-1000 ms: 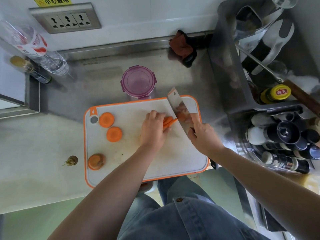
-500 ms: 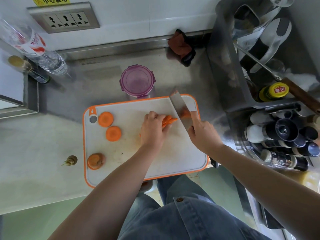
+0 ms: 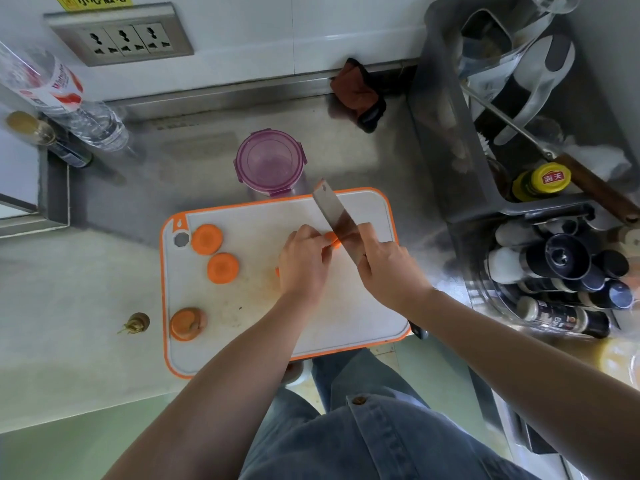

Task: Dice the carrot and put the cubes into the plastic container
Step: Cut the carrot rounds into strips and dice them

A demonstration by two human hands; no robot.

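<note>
One round orange carrot slice (image 3: 206, 239) lies flat on the far-left part of the white, orange-rimmed plastic cutting board (image 3: 346, 323). A second slice (image 3: 223, 268) lies just beside it, nearer the person. An orange carrot end stub (image 3: 188, 323) sits by the board's near-left edge. A small orange carrot piece (image 3: 331, 238) shows right of the board's centre, mostly hidden. The round, translucent purple plastic container (image 3: 270, 162) stands upright just beyond the board's far edge.

Left hand (image 3: 302, 261) pinning carrot piece (image 3: 331, 238), right hand (image 3: 389, 271) gripping cleaver (image 3: 337, 220)
</note>
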